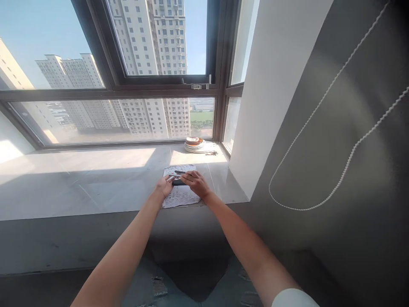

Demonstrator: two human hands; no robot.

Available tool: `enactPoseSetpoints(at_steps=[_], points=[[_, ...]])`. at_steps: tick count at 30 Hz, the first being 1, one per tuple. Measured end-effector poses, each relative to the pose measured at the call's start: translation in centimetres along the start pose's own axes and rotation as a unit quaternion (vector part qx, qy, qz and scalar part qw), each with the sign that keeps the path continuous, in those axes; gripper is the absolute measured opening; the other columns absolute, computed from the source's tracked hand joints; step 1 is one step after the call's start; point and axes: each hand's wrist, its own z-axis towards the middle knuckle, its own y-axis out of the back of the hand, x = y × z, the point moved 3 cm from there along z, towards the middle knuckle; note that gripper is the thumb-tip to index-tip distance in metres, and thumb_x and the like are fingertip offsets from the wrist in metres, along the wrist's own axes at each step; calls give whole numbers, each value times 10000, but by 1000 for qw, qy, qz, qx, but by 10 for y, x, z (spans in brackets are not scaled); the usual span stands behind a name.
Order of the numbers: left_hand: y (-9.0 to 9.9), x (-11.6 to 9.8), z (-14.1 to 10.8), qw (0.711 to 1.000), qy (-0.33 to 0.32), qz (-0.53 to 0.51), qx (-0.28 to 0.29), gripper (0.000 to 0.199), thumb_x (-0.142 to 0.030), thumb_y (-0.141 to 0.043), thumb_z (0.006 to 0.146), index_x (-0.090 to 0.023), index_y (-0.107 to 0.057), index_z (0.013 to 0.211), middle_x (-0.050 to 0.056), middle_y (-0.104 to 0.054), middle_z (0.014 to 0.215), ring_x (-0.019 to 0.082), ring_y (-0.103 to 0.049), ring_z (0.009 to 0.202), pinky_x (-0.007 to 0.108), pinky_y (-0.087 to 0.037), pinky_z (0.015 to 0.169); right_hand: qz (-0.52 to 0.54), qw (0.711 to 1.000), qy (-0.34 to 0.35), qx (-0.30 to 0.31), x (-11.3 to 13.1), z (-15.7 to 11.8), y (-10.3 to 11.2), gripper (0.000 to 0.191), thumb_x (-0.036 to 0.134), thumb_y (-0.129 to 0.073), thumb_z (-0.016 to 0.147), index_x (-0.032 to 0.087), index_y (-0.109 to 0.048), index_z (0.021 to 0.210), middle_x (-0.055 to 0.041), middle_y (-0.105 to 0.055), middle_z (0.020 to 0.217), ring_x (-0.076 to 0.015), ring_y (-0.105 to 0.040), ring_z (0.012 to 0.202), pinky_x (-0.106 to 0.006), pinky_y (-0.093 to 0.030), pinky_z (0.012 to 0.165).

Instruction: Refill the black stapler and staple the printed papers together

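Note:
Sheets of paper with dark writing point(180, 197) lie on the windowsill near its front edge. Over them, my left hand point(165, 185) has its fingers closed on a thin, flat item with a light and dark surface, too small to name. My right hand point(196, 182) is closed at the right side of the papers, its fingertips meeting that same small item. A dark, slim pen-like object point(180, 172) sticks out to the left from the right hand's fingers. Beneath the fingers, a black object point(178, 182) sits on the papers, partly hidden by both hands.
A stack of round plates or discs point(194, 145) stands at the back of the windowsill point(111, 183), with a small dark chain point(211, 153) beside it. Dark-framed windows rise behind. A white beaded cord point(345, 170) hangs in a loop at the right, beyond the wall corner.

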Motion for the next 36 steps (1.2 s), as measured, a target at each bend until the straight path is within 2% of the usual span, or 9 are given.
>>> enactPoseSetpoints(at_steps=[5,10,13,16,19,22,25,29,36], points=[[5,2,-5,993,95,-70,-20,160,-233,-585,957,-185,-621,809,139,-713,895,274,-740,1041,427,-637,959,-4,1000,-20,1,-5,-2,-3,421,88,-459,1039,273,-713,1318,-53,-726,1314,-259,-592,1233,-460,-475,1068],[13,-7,-15,988,105,-107,-32,76,-76,-680,891,-148,-659,908,158,-733,1016,273,-728,1149,377,-609,1052,20,980,-166,-107,-21,-6,5,326,132,-618,935,229,-746,1219,-95,-774,1129,-302,-633,1084,-488,-481,1011],[21,-12,-24,991,42,-120,-44,87,-122,-673,939,-147,-659,1022,147,-743,1122,247,-713,1193,393,-576,1103,75,954,-251,-144,-29,-9,8,269,250,-745,867,238,-754,1136,-88,-778,1018,-297,-671,956,-473,-511,962],[27,-15,-31,992,-48,-100,-61,169,-249,-699,965,-139,-660,1088,146,-756,1133,239,-736,1135,436,-571,1088,146,939,-287,-119,-34,-9,5,314,281,-811,789,257,-755,1096,-53,-777,989,-278,-700,905,-411,-545,869],[29,-16,-36,992,-100,-45,-66,324,-421,-709,952,-136,-686,1104,144,-763,1077,249,-764,1015,447,-620,958,179,931,-306,-89,-39,-10,0,354,278,-853,720,255,-763,1062,-28,-772,926,-270,-706,874,-395,-547,846],[28,-20,-40,986,-146,33,-72,429,-544,-661,945,-132,-726,1048,131,-757,982,257,-757,927,379,-639,759,192,926,-315,-82,-43,-11,-3,368,282,-857,703,254,-764,1059,-25,-772,930,-271,-706,889,-407,-545,877],[29,-24,-43,975,-175,96,-102,449,-581,-596,968,-152,-729,988,113,-749,906,246,-743,877,308,-589,628,202,926,-309,-80,-44,-12,-3,373,298,-859,704,248,-764,1061,-30,-773,944,-272,-705,911,-416,-542,902],[31,-24,-45,967,-185,120,-124,431,-571,-543,993,-179,-706,913,84,-716,807,213,-707,789,269,-524,562,213,924,-307,-84,-42,-13,0,379,306,-859,699,235,-761,1059,-37,-771,952,-271,-703,923,-412,-545,892],[25,-28,-49,958,-217,167,-87,347,-518,-559,993,-204,-703,958,63,-748,941,170,-640,738,294,-526,670,224,923,-304,-77,-41,-12,1,381,291,-861,690,224,-768,1053,-33,-766,922,-257,-696,899,-397,-543,889]])
